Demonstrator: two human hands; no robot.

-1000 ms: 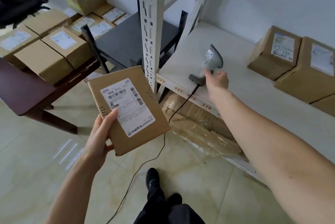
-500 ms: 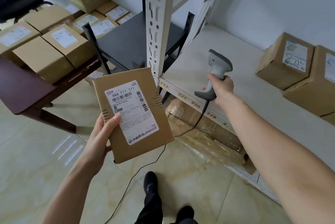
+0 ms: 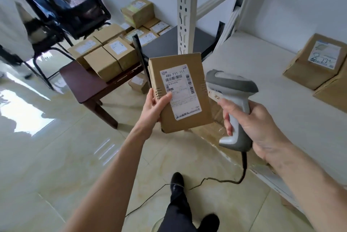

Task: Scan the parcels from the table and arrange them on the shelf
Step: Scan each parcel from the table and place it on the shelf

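The left hand (image 3: 156,107) grips a flat cardboard parcel (image 3: 180,93) by its lower left edge, thumb lying across the front beside the white shipping label (image 3: 180,93) and the other fingers hidden behind the box. The parcel is held upright in the air, label toward the camera, in front of the white shelf post (image 3: 186,12) and above the tiled floor (image 3: 56,156). The right hand (image 3: 257,128) is wrapped round the handle of a grey and white barcode scanner (image 3: 233,100), whose head sits just beside the parcel's right edge and faces the parcel; a black cable (image 3: 221,181) runs from the scanner's base down to the floor. The two hands are near each other but apart, each clamped on its own thing. To the left, a dark brown worktop (image 3: 82,85) carries several more cardboard parcels (image 3: 110,57), with further boxes on the floor behind it against the wall. On the right, the pale shelf (image 3: 262,74) holds cardboard boxes (image 3: 315,62) near its back. A black chair (image 3: 75,12) stands at the upper left, and the person's dark shoes (image 3: 176,181) show at the bottom.
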